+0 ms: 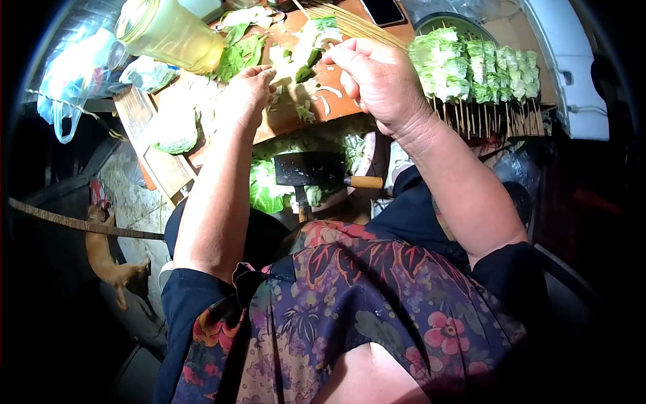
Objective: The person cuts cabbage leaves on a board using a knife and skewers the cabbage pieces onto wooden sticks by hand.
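My left hand (252, 91) is over the left middle of the orange board (343, 108), fingers pinched together; whatever is between the fingertips is too small to make out. To its right my right hand (377, 77) is curled, thumb against the fingers, beside a piece of leafy cabbage (316, 40) at its fingertips. Bare wooden skewers (356, 25) lie in a bundle just beyond it. Skewered green leaves (441, 67) are stacked in rows at the right, their sticks pointing toward me. Loose leaves (240, 55) and shreds lie around both hands.
A yellowish plastic jar (168, 37) leans at the upper left near a blue plastic bag (74, 81). A cleaver (309, 168) rests over a basin of leaves below the board. A phone (383, 11) lies at the top. A dog (108, 256) is on the floor at left.
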Tool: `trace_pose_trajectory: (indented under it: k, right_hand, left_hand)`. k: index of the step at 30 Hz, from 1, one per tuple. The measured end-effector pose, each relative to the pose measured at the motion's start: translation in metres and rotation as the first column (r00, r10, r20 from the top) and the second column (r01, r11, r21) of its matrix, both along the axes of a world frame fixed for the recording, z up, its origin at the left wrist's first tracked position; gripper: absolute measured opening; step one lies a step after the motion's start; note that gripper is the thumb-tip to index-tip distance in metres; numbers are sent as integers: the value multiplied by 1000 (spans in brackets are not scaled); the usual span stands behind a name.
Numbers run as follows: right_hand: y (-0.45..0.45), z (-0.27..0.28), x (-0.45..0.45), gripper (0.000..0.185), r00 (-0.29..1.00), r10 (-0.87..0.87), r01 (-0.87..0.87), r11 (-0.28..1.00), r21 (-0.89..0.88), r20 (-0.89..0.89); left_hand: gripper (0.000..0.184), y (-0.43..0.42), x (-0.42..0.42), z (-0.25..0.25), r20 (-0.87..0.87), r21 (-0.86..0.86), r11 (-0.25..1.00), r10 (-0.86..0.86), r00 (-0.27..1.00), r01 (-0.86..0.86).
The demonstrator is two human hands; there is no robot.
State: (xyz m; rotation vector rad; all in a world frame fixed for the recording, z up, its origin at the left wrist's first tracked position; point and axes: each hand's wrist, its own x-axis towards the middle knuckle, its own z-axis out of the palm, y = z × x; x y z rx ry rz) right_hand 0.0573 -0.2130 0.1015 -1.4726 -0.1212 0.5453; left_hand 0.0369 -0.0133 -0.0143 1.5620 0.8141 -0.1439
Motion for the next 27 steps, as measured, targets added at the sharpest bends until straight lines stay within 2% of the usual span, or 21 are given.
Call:
trace_pose_trajectory:
  k: [7,8,9,10,14,18,20,23,24,25,26,27]
  right_hand:
    - [-4,2,-2,23,996,31,-24,996,-91,78]
    - [-5,2,-2,23,996,32,-25,996,-86,84]
    - [-5,2,-2,23,995,34,-27,996,-82,90]
    - [-7,0,-1,23,995,43,-37,997,-69,87]
    - [-9,2,-1,23,991,72,-60,992,-109,110]
    - [-10,3,-1,24,991,83,-72,992,-102,103]
    - [-9,2,-2,23,990,78,-68,994,-86,120]
    - [-8,8,-4,22,997,70,-68,997,-39,45]
    - [-8,9,-3,19,999,47,-47,999,0,-15]
    - [-6,10,-3,18,995,46,-43,998,43,-83]
    - [-4,6,-5,18,998,28,-26,999,42,-52]
    - [-4,13,-5,18,991,47,-46,999,6,-124]
  left_hand:
    - [31,-12,14,-26,1,-24,997,-72,997,72]
    - [28,-16,14,-29,77,211,973,-108,991,90]
    - [25,-20,13,-26,143,436,896,-159,977,82]
    - [27,-24,14,-19,42,491,857,-204,978,157]
    - [28,-23,19,-21,-47,454,849,-280,959,270]
    - [30,-20,23,-23,-113,542,769,-333,936,339]
    - [31,-13,24,-33,-123,318,883,-323,938,345]
    - [29,-11,23,-34,-172,243,907,-307,936,343]
    - [29,-19,26,-17,-291,356,842,-311,905,405]
    - [28,-16,28,-32,-304,375,819,-335,892,435]
    - [28,-4,27,-52,-412,547,354,-675,612,759]
    - [26,-20,28,-15,-394,376,742,-414,821,555]
